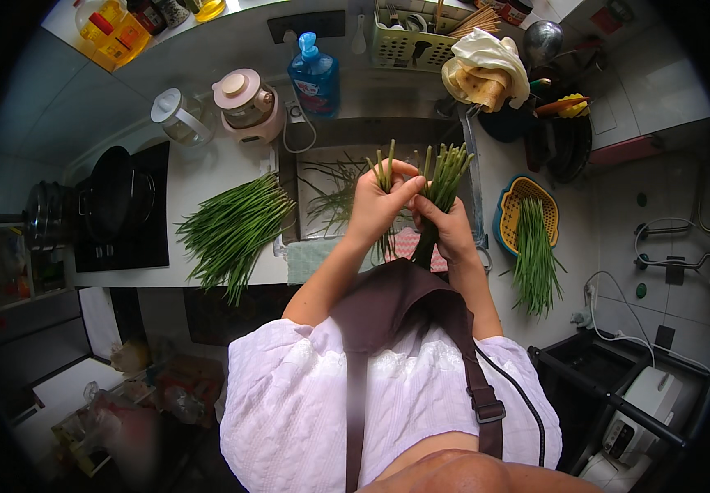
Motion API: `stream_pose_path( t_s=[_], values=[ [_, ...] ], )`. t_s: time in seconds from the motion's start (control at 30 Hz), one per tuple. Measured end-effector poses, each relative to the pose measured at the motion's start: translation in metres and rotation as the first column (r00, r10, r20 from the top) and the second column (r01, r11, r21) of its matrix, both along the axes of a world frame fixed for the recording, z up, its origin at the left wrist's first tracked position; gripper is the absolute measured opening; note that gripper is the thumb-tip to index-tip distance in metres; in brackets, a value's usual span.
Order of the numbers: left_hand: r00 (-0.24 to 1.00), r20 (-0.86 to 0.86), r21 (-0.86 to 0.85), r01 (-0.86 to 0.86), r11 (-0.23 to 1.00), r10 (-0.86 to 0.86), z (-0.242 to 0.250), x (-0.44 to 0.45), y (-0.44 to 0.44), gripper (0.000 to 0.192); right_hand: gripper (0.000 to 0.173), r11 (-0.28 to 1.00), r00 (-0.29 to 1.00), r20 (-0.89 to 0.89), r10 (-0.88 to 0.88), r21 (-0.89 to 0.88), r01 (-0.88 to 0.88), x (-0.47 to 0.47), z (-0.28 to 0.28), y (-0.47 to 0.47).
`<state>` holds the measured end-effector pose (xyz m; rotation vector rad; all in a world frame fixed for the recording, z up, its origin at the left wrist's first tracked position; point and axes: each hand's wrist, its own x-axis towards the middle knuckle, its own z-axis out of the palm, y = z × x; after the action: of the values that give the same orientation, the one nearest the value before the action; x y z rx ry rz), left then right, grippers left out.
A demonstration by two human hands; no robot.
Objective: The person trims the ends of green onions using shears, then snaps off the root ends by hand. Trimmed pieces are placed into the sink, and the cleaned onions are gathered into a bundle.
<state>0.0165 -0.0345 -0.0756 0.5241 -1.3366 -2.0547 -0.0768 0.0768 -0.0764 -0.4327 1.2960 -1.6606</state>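
My right hand [450,225] grips a thick bundle of garlic chives [449,169], cut ends upward and leaves hanging down towards my apron. Close beside it, my left hand [376,200] holds a few separate chive stems [384,165], also with their ends up. The fingertips of both hands nearly meet over the near part of the steel sink [379,128]. Loose chive pieces [333,191] lie scattered in the sink. On the counter to the left rests a large pile of chives [238,228]. Another bunch [533,259] lies partly in a yellow basket [510,191] on the right.
Green cloth [311,262] and pink patterned cloth [405,242] lie along the sink's front edge. Behind stand a blue detergent bottle [315,80], a pink electric kettle [250,108] and a glass jug [182,120]. A black wok [111,194] sits on the hob at left.
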Motion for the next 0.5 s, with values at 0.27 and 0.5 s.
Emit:
stream_pose_path(
  t_s=[0.27, 0.5],
  values=[
    [1.0, -0.007, 0.158, 0.007, 0.987, -0.006, 0.007, 0.001, -0.002, 0.012, 0.015, 0.995, 0.988, 0.143, -0.055, -0.073, 0.066, -0.005, -0.002, 0.001],
    [0.987, -0.037, 0.191, -0.148, 0.97, 0.158, 0.004, 0.005, -0.014, 0.008, 0.012, 0.924, 0.921, 0.2, -0.334, -0.124, 0.361, -0.02, -0.016, 0.001]
  ],
)
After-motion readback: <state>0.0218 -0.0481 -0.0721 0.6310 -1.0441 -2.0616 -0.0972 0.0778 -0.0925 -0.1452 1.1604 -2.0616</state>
